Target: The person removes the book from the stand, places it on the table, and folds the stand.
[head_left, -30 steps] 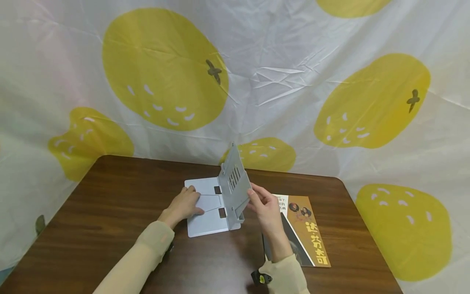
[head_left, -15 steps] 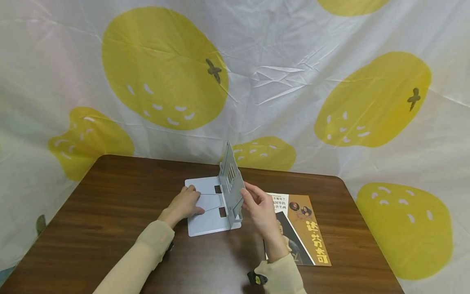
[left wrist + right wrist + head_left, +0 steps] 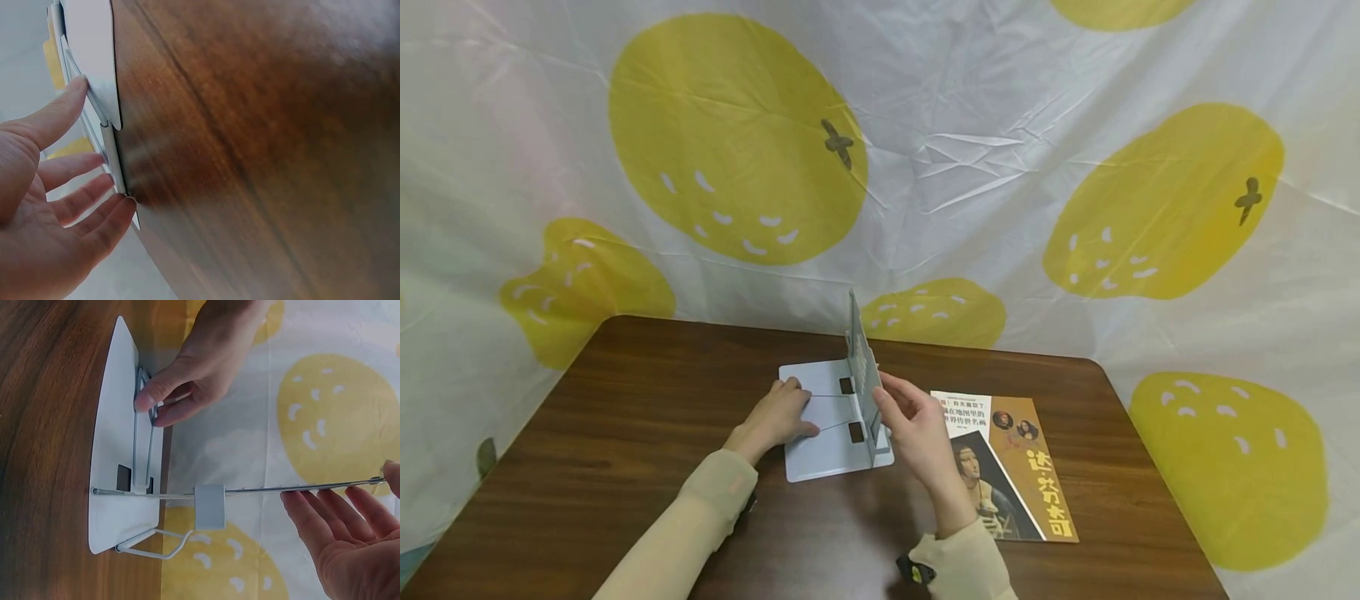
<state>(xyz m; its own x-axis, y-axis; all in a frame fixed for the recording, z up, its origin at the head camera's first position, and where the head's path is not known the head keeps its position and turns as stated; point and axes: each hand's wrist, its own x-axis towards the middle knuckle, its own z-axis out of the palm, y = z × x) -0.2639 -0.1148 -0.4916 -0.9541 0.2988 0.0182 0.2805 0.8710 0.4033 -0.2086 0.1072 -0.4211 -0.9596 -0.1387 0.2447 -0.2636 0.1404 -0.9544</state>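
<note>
A pale grey metal book stand (image 3: 820,458) rests on the table, its base plate flat and its slotted panel (image 3: 867,392) standing nearly upright. My right hand (image 3: 921,429) holds that panel near its outer edge, thumb on the left face and fingers behind. My left hand (image 3: 775,417) presses the base with spread fingers. In the right wrist view, the left thumb and fingertips touch a thin wire support (image 3: 142,450) on the base plate (image 3: 112,412). Also there, the panel appears edge-on with a small grey clip (image 3: 209,507), and the right fingers (image 3: 337,519) lie along it.
Right of the stand, a book (image 3: 1000,467) with a portrait and an orange strip on its cover lies flat on the dark wooden table (image 3: 647,433). Behind the table hangs a white curtain (image 3: 940,167) with yellow fruit shapes.
The panel has swung leftward from a rightward lean to nearly upright, with my right hand moving left along with it. More of the book's cover shows. My left hand has stayed put.
</note>
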